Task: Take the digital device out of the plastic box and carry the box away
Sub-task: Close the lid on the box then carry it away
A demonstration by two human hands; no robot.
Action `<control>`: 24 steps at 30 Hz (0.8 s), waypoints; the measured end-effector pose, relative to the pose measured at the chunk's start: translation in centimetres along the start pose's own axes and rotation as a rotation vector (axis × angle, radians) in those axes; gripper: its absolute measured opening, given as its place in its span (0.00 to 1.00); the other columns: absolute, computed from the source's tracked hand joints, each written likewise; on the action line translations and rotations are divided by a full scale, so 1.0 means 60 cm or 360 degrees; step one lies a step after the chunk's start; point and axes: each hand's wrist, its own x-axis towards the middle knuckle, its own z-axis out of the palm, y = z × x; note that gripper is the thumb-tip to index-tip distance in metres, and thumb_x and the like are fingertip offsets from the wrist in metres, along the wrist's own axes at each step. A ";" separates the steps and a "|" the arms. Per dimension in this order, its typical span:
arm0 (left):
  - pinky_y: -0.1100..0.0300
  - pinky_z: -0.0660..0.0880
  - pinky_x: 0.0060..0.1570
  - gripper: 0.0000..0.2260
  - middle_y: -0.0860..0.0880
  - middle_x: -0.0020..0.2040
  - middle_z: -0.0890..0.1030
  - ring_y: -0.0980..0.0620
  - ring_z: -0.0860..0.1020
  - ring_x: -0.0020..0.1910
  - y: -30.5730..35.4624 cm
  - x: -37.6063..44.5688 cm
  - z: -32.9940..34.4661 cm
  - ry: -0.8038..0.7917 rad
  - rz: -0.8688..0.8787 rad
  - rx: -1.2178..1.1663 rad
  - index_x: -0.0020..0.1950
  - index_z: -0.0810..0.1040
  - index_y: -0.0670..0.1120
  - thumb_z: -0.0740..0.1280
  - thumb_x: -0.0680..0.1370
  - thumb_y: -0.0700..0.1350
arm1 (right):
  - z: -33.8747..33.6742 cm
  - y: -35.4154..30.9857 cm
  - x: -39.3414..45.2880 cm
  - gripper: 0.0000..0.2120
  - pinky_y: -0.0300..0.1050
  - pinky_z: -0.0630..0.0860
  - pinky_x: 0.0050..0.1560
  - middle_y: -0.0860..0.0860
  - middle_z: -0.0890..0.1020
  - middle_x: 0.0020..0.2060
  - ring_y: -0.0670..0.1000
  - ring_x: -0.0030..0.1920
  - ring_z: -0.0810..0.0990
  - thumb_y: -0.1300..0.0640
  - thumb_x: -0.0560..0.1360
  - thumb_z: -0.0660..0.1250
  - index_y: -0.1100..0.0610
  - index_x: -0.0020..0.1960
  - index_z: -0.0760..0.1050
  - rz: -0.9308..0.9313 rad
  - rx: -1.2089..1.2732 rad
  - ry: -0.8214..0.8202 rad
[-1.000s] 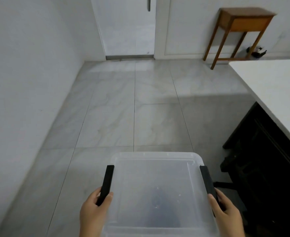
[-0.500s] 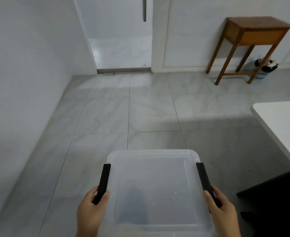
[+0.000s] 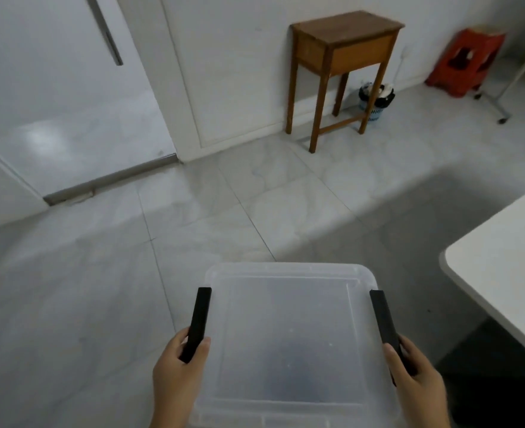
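Note:
A clear plastic box [image 3: 289, 332] with its translucent lid on is held out in front of me above the tiled floor. My left hand [image 3: 177, 375] grips the black latch on the box's left side. My right hand [image 3: 415, 378] grips the black latch on its right side. A dim dark patch shows through the lid near the box's near end; I cannot tell what it is. No digital device is in view.
A white table corner [image 3: 502, 273] juts in at the right. A wooden side table [image 3: 341, 60] stands by the far wall, with a small bin [image 3: 375, 100] behind it and a red stool [image 3: 465, 60] further right. A white door [image 3: 54, 97] is at far left.
I have moved forward and turned right with the box: the door slid left, the wooden table came nearer, the red stool appeared, and the white table shrank to a corner.

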 end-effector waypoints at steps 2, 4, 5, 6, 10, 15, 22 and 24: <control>0.58 0.68 0.36 0.14 0.47 0.35 0.78 0.48 0.75 0.35 0.043 0.070 0.062 -0.0083 -0.0011 0.0012 0.56 0.77 0.41 0.69 0.70 0.40 | 0.029 -0.032 0.072 0.19 0.57 0.71 0.60 0.55 0.77 0.45 0.54 0.48 0.74 0.60 0.71 0.67 0.60 0.61 0.73 0.0058 0.0013 0.0069; 0.58 0.66 0.42 0.15 0.42 0.40 0.78 0.44 0.74 0.39 0.097 0.139 0.125 -0.0137 -0.0003 0.0027 0.57 0.77 0.41 0.69 0.70 0.40 | 0.050 -0.081 0.152 0.18 0.57 0.71 0.60 0.55 0.77 0.44 0.56 0.47 0.75 0.61 0.71 0.67 0.61 0.60 0.74 0.0067 0.0044 0.0102; 0.58 0.65 0.44 0.16 0.41 0.43 0.78 0.45 0.74 0.41 0.128 0.170 0.153 -0.0153 0.0004 0.0052 0.57 0.76 0.40 0.69 0.71 0.40 | 0.057 -0.111 0.190 0.18 0.56 0.71 0.60 0.56 0.78 0.45 0.56 0.48 0.75 0.61 0.71 0.67 0.60 0.60 0.74 0.0069 0.0059 0.0111; 0.59 0.65 0.45 0.16 0.40 0.45 0.79 0.46 0.73 0.42 0.159 0.200 0.180 -0.0165 0.0017 0.0061 0.58 0.76 0.40 0.69 0.71 0.40 | 0.061 -0.142 0.226 0.17 0.54 0.71 0.59 0.56 0.78 0.45 0.56 0.48 0.75 0.61 0.71 0.66 0.60 0.60 0.74 0.0069 0.0080 0.0128; 0.58 0.65 0.44 0.16 0.43 0.44 0.77 0.46 0.72 0.41 0.279 0.314 0.281 -0.0278 0.0103 0.0095 0.58 0.76 0.41 0.69 0.71 0.41 | 0.076 -0.260 0.358 0.16 0.48 0.70 0.51 0.56 0.79 0.47 0.55 0.47 0.76 0.61 0.73 0.65 0.60 0.60 0.74 0.0002 0.0115 0.0222; 0.56 0.66 0.42 0.14 0.47 0.34 0.76 0.44 0.73 0.37 0.387 0.462 0.402 -0.0340 0.0136 0.0091 0.57 0.76 0.40 0.68 0.72 0.40 | 0.130 -0.361 0.506 0.16 0.50 0.72 0.53 0.56 0.78 0.44 0.56 0.46 0.76 0.62 0.72 0.66 0.61 0.59 0.74 0.0027 0.0152 0.0271; 0.56 0.66 0.42 0.18 0.41 0.38 0.78 0.42 0.74 0.39 0.579 0.705 0.605 -0.0468 0.0262 0.0125 0.56 0.76 0.40 0.70 0.69 0.45 | 0.223 -0.531 0.763 0.15 0.51 0.71 0.55 0.57 0.78 0.40 0.56 0.44 0.76 0.64 0.70 0.67 0.63 0.56 0.76 0.0071 0.0223 0.0442; 0.56 0.65 0.43 0.15 0.44 0.36 0.76 0.43 0.73 0.40 0.649 0.766 0.666 -0.0488 0.0308 0.0127 0.57 0.76 0.40 0.69 0.71 0.40 | 0.232 -0.587 0.835 0.15 0.50 0.71 0.54 0.58 0.79 0.41 0.56 0.45 0.76 0.63 0.71 0.67 0.62 0.57 0.76 0.0072 0.0268 0.0493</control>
